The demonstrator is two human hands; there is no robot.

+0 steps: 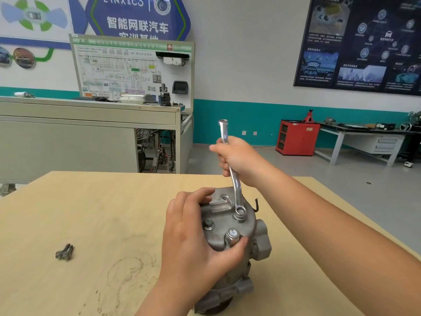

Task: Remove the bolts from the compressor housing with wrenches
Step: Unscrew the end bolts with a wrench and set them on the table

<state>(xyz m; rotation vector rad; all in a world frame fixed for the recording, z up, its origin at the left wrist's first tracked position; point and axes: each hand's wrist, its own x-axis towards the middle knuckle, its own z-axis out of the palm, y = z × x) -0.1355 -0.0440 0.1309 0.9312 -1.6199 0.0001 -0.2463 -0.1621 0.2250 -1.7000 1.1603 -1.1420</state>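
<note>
On the left part of the pale wooden table (91,213), a small cluster of loose bolts (65,252) lies by itself, well apart from the work. Behind it, across the floor, a wiring display board (134,69) stands on a grey cabinet against the wall.

Toward the middle of the table, the left hand (198,236) grips the upper end of the compressor housing (224,221), fingers curled over its far edge and thumb wrapped round the near side. The housing stands upright on the table, near the front edge, its flat top face turned to the camera. One hex bolt (208,223) is seated in that face, just beside the left hand's palm. Nearer the front, a larger hex fitting (232,236) stands up from the rim, and the thumb tip touches it.

To the right of the bolt, the ring end of a bright offset wrench (235,185) sits at another bolt seat on the top face; whether it is fully engaged cannot be told. The shank rises steeply and tilts slightly left. The right hand (237,160) is closed in a fist round the upper shank, with the wrench's free end showing above it.

Far right, a red cabinet (297,137) stands on the floor by the wall, under a dark poster (360,42).
</note>
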